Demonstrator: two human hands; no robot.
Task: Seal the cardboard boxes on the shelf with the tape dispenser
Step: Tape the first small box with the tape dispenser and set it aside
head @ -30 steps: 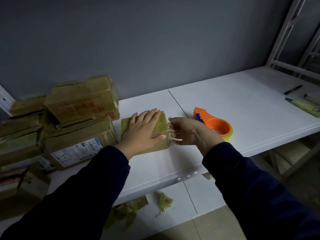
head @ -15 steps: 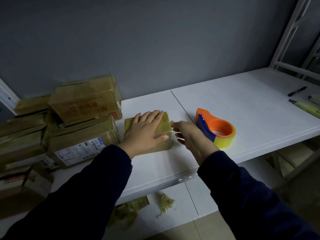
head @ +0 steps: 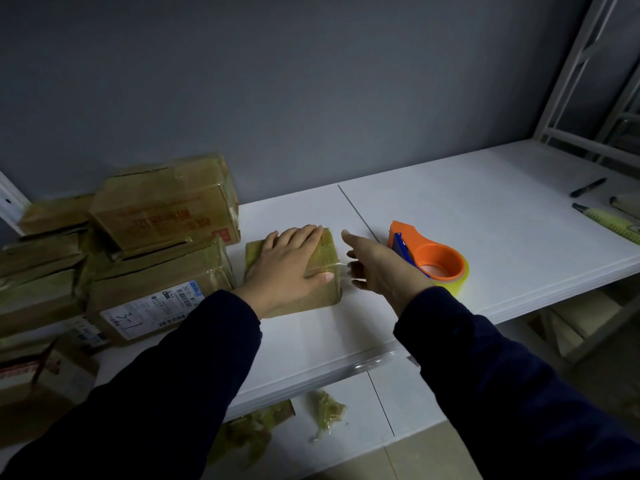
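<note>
Tape end (head: 341, 265) laid down on the small box (head: 325, 289).
Left hand (head: 291, 261) presses flat on top; right hand (head: 377, 268), pinching tape a second ago, now lies open alongside: seal likely nearly done.

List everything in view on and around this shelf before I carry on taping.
white shelf board: one, white, across the view
small tape-wrapped brown cardboard box: one, brown, mid-shelf under the left hand
orange plastic tape dispenser: one, orange with a yellowish roll, just beyond the right hand
stacked brown cardboard boxes: several, brown, shelf's left end
black marker pen: one, black, shelf's far right
yellow-green pen-like tool: one, beside the marker
crumpled tape scraps: two clumps, yellowish, lower shelf
white metal frame: one, white, right end
left hand: one, flat on the small box
right hand: one, fingers straight, at the box's right side
</note>
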